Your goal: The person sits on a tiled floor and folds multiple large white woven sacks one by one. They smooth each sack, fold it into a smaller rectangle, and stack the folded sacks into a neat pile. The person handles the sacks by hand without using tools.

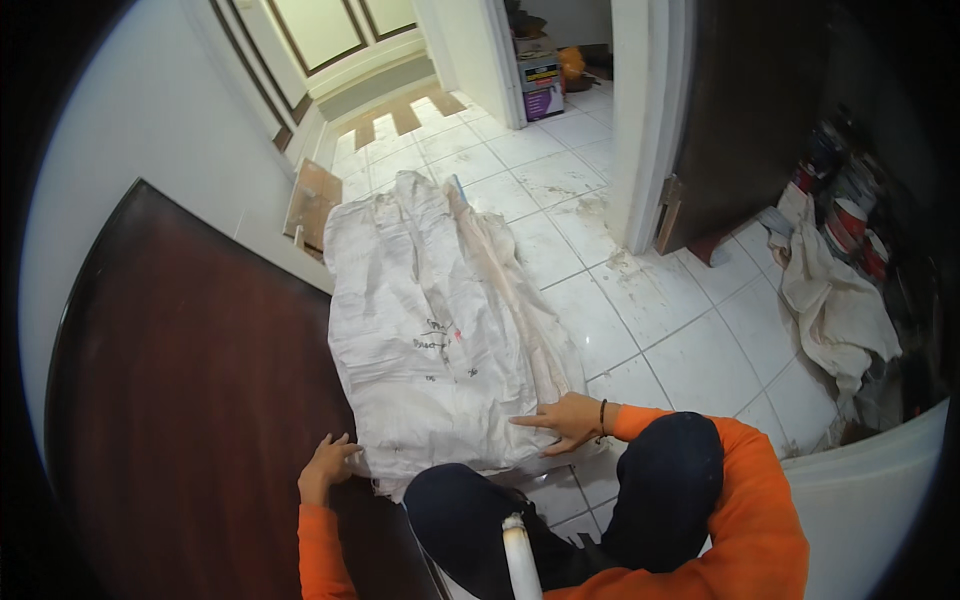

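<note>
Down on the white tiled floor (690,330), a dark red-brown panel (210,400) is taking up most of the left side, and right beside it a big white woven sack (430,300) is lying spread out, creased all over, with some tan-looking layers (510,310) peeking out along its right side. Can't tell how many layers are sitting under there.

The part worth looking at is how it's lined up: the sack's long axis is running pretty much straight away from the person, with the near end sitting just in front of the dark-trousered knees (455,510) and the far end pointing up the hallway. So nearly all of it is lying ahead of the hands, and both are working at that near end.

The right hand (570,420) is lying over the near right part, fingers fairly straight, index stretching left across the fabric, thumb spreading away from it, and it isn't visibly gripping anything. The left hand (326,465) is sitting at the near left corner, fingers loosely bending and touching the edge; can't tell if it's actually pinching it. The right one is overlapping the sack more, so I'm calling it nearer the middle. Smallest bit: a dark bracelet (602,417) is circling the right wrist.
</note>
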